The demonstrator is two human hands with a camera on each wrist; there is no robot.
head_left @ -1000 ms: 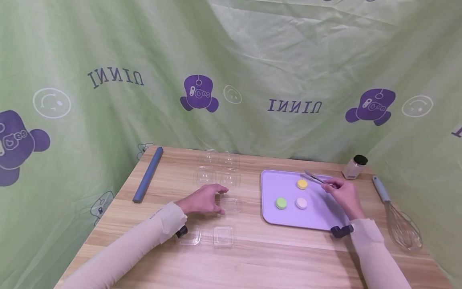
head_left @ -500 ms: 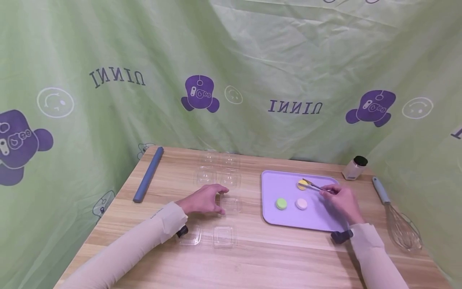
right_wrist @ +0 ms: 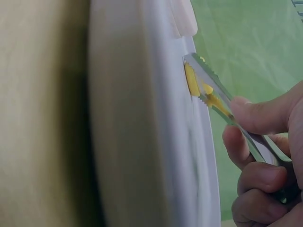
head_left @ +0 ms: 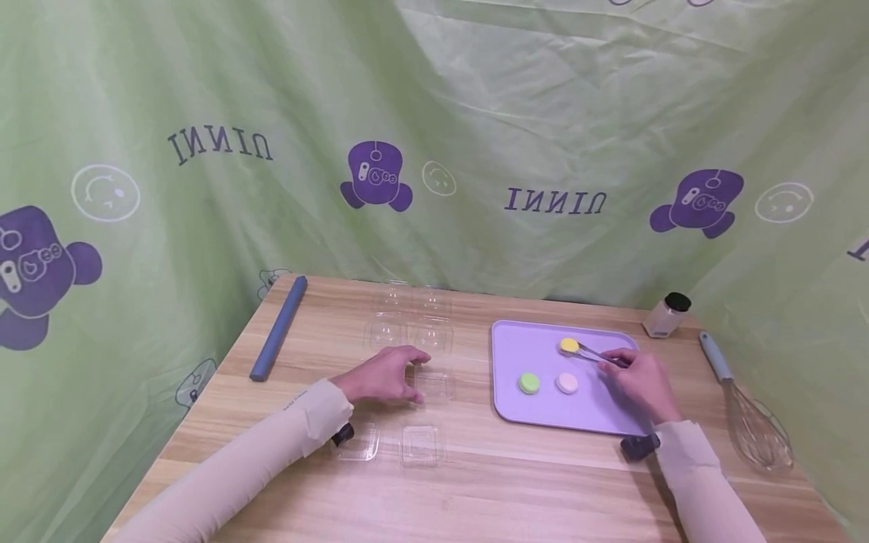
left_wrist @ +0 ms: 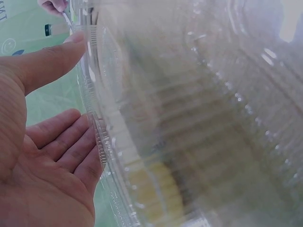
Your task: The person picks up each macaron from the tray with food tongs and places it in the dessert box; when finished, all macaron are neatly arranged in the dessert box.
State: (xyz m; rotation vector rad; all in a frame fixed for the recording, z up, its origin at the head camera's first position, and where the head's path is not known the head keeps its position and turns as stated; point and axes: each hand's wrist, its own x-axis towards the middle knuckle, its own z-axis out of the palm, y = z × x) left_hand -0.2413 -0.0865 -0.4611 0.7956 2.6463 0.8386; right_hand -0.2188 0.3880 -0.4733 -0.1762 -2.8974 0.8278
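On a purple tray, a yellow macaron lies behind a green macaron and a pink macaron, the tips of metal tongs at its right edge; the right hand pinches the tongs between thumb and fingers. The left hand, thumb spread wide from straight fingers, is at the edge of a clear plastic container. Purple letters on the green backdrop seem to read INNIU, Ns reversed; small marks on the left cuff are illegible.
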